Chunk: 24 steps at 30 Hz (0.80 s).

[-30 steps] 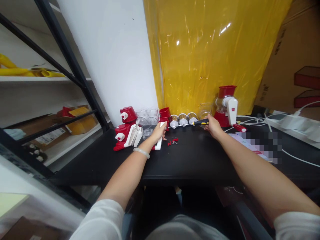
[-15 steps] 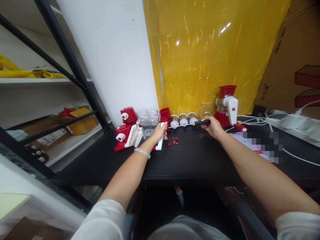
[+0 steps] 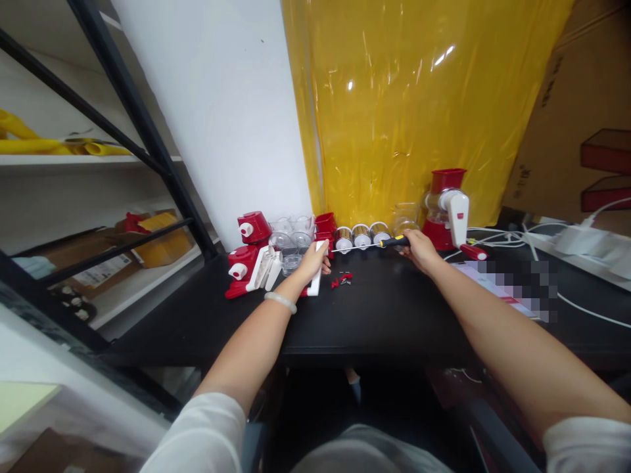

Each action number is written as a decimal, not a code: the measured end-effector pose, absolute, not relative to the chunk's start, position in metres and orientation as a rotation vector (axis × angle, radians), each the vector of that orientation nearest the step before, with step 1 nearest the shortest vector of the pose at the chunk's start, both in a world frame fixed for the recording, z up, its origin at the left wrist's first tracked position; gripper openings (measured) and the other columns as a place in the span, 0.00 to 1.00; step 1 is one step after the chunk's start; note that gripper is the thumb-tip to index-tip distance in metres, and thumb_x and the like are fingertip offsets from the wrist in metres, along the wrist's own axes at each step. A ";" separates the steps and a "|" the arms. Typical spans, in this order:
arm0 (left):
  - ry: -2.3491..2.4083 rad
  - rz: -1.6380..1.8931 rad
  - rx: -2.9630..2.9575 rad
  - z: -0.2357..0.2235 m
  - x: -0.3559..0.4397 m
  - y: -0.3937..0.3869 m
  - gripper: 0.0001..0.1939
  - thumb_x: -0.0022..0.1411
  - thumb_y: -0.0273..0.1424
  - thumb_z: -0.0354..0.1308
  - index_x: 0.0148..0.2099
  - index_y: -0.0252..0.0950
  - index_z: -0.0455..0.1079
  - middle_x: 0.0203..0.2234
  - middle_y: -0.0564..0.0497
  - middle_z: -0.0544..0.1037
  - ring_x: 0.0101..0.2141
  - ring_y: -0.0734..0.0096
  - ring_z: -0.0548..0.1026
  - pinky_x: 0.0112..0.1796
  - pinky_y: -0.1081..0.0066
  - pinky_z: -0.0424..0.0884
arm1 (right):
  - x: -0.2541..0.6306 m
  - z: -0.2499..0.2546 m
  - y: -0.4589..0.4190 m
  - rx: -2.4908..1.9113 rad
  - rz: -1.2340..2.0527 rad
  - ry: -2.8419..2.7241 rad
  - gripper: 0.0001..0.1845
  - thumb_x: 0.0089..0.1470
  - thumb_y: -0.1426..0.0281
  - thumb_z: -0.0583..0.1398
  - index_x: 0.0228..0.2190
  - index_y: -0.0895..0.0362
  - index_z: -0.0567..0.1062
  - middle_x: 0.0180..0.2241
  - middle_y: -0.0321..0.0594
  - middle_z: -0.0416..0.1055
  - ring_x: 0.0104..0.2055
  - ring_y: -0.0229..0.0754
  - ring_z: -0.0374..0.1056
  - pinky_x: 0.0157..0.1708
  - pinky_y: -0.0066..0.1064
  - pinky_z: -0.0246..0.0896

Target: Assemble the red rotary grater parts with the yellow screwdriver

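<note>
My left hand [image 3: 313,261] is closed around a white crank handle [image 3: 314,284], which stands tilted over the black table. In my right hand [image 3: 420,249] is a screwdriver [image 3: 394,242] with a black and yellow grip, held level. Its long shaft points left and its tip meets the upper end of the white handle; the exact contact is too small to make out. Small red parts and screws [image 3: 344,280] lie on the table just right of my left hand. Behind the shaft stand three grater drums [image 3: 361,235] with white rims.
Red housings [image 3: 242,261], white handles [image 3: 266,266] and clear plastic parts [image 3: 292,230] crowd the left. An assembled red and white rotary grater [image 3: 447,210] stands at the right, near white cables [image 3: 513,235] and a partly blurred sheet or screen [image 3: 488,279]. A black shelf frame [image 3: 142,151] borders the left.
My right hand and the screwdriver have shifted very slightly left. My left hand and the white crank handle stay in place.
</note>
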<state>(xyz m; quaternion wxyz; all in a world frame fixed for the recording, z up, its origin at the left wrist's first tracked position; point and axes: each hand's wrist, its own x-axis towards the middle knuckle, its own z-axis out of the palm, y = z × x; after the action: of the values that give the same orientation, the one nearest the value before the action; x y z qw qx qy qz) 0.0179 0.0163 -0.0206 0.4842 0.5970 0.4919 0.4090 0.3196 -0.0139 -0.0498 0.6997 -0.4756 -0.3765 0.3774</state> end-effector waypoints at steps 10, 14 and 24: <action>1.147 1.008 1.437 -0.018 0.019 0.010 0.18 0.73 0.49 0.52 0.51 0.40 0.62 0.17 0.59 0.70 0.14 0.72 0.71 0.20 0.76 0.70 | 0.317 -0.041 -0.016 -1.122 0.874 -0.700 0.10 0.62 0.62 0.58 0.31 0.53 0.69 0.17 0.31 0.62 0.16 0.34 0.58 0.18 0.26 0.63; 1.116 1.001 1.437 -0.016 0.019 0.006 0.16 0.75 0.48 0.49 0.50 0.40 0.60 0.17 0.58 0.71 0.15 0.73 0.71 0.19 0.77 0.70 | 0.319 -0.046 -0.016 -1.173 0.796 -0.769 0.19 0.59 0.52 0.64 0.29 0.52 0.68 0.13 0.26 0.55 0.14 0.33 0.53 0.19 0.28 0.65; 1.073 0.946 1.410 -0.016 0.019 0.006 0.19 0.74 0.51 0.48 0.49 0.40 0.60 0.19 0.56 0.73 0.16 0.73 0.72 0.21 0.77 0.71 | 0.314 -0.036 -0.021 -0.991 0.916 -0.682 0.07 0.51 0.70 0.63 0.31 0.53 0.68 0.20 0.29 0.64 0.20 0.33 0.60 0.20 0.24 0.63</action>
<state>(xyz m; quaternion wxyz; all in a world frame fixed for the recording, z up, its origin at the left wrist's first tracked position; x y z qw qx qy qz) 0.0192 0.0062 -0.0160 0.5368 0.5922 0.4508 0.3974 0.3137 -0.0213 -0.0357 0.7276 -0.4497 -0.3094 0.4155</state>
